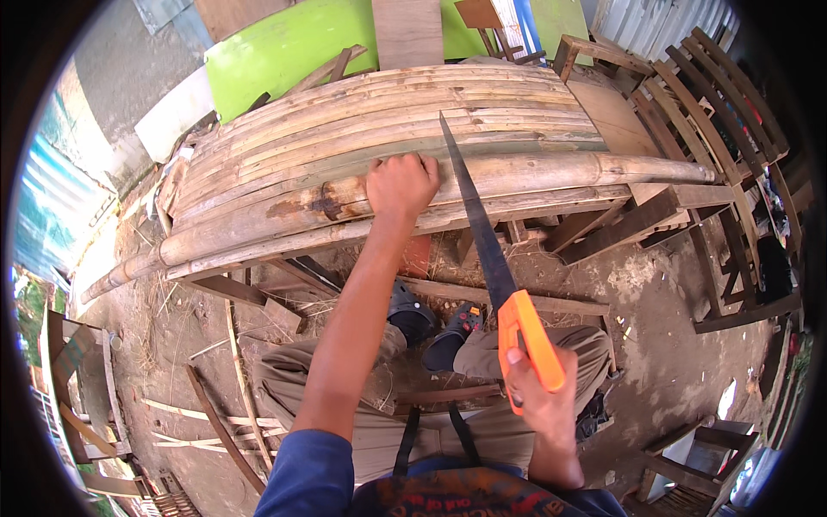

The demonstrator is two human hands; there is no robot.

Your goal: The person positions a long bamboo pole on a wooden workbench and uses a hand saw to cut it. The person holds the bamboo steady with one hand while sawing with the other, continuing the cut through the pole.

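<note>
A long bamboo pole [508,172] lies crosswise along the near edge of a slatted bamboo bench top [345,129]. My left hand [402,183] grips the pole from above, fingers curled over it, just right of a dark brown stain. In my right hand [541,392] is a hand saw [484,228], held by its orange handle. The dark blade points up and away from me. Its tip reaches over the slats, and the blade passes across the pole to the right of my left hand. Whether the teeth touch the pole I cannot tell.
Wooden frames and a slatted rack [715,112] stand at the right. A small wooden stool [698,465] is at the lower right. Bamboo strips [241,388] litter the dirt floor at left. Green panels [293,52] lean behind the bench. My feet are under the bench's near edge.
</note>
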